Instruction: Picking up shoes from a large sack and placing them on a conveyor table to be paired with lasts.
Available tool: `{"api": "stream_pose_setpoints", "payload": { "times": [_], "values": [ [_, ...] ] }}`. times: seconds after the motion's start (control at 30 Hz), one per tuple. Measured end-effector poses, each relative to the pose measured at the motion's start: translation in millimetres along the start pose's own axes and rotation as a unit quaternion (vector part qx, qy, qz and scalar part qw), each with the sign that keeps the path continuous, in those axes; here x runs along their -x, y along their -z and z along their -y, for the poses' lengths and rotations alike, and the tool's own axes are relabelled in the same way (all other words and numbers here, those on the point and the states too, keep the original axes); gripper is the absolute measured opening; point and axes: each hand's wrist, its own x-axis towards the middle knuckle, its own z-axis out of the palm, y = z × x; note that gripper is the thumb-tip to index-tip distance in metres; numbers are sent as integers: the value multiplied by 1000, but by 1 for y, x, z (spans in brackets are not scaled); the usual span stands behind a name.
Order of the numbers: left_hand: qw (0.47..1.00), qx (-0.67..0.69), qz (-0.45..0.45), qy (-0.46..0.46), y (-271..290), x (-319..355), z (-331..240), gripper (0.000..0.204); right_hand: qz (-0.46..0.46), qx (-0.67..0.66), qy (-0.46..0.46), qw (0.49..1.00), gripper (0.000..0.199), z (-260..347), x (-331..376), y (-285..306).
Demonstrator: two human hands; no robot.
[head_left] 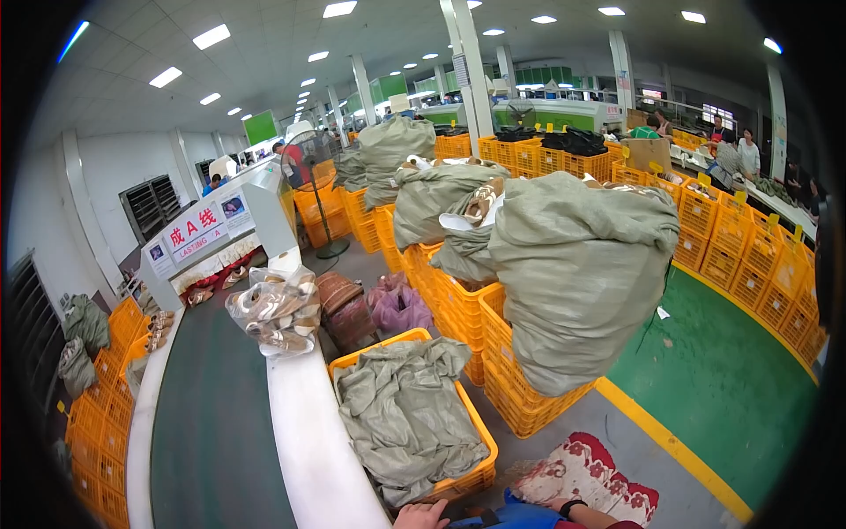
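Your left hand [421, 515] is at the lower edge of the view, its fingers loosely curled and just beside the near end of an orange plastic crate [480, 469]; whether they touch it or grip anything cannot be told. The grey-green woven sack [405, 414] lies crumpled inside that crate, beyond your left fingers and apart from them, draping over the far rim. Your right hand [559, 504], below a black wristband [575, 504], is partly hidden; its finger opening and any hold cannot be determined. A red-and-white floral mat [586, 480] lies beyond it. Left of the crate runs the conveyor's white ledge [304, 414], bearing a clear bag of shoes [276, 309].
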Motion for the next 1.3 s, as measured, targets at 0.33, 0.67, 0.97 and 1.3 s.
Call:
{"api": "stream_pose_setpoints", "payload": {
  "times": [0.33, 0.67, 0.97, 1.3],
  "values": [
    [1000, 3, 7, 3, 3, 2, -4, 44, 7, 27, 6, 1000, 37, -4, 3, 10],
    [1000, -1, -25, -18, 0, 3, 0, 44, 5, 46, 13, 999, 37, -3, 1, 24],
    [1000, 5, -23, -8, 4, 2, 0, 43, 4, 51, 16, 999, 37, -2, 2, 27],
    [1000, 4, -27, -7, 3, 3, 1, 41, 2, 60, 18, 998, 36, -4, 2, 35]
  ]
}}
